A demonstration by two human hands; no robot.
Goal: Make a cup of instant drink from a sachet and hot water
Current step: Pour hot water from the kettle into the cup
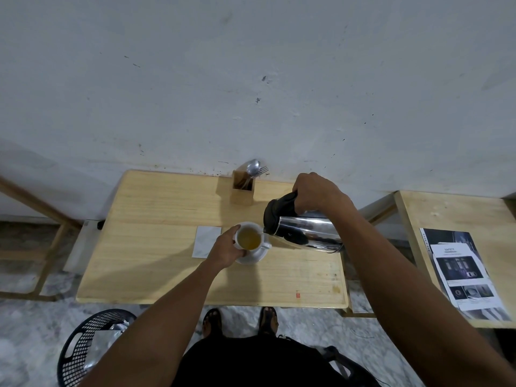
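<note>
- Basket (92, 347): black mesh, on the floor at far left, something pale inside; I cannot tell what.
- Table (156, 269): pale wood, against the wall. A white sheet (206, 241) lies flat on it just left of the cup; no sachet that I can make out.
- Left hand (226, 248): fingers curled round the left side of the cup (250, 237), grasping it to steady it.
- Holder (243, 188): wooden, at the back edge, with a spoon and a fork standing in it.
- Cup: white, upright on a saucer (255, 256) near the table's middle, handle to the right, yellowish drink inside and fairly full.
- Handling, my judgement: the cup is stiff ceramic, breakable, smooth enough to slide on the saucer, and its wall is likely hot. Better taken by the handle, or moved by the saucer.
- Kettle (304, 233): shiny steel, tipped leftward off the table, spout at the cup's right rim. Probably heavy with water, its body hot; only the black handle is safe.
- Right hand (315, 195): clenched round that handle, carrying the kettle.
- Leaflet (463, 275): printed, on a second table at far right.
</note>
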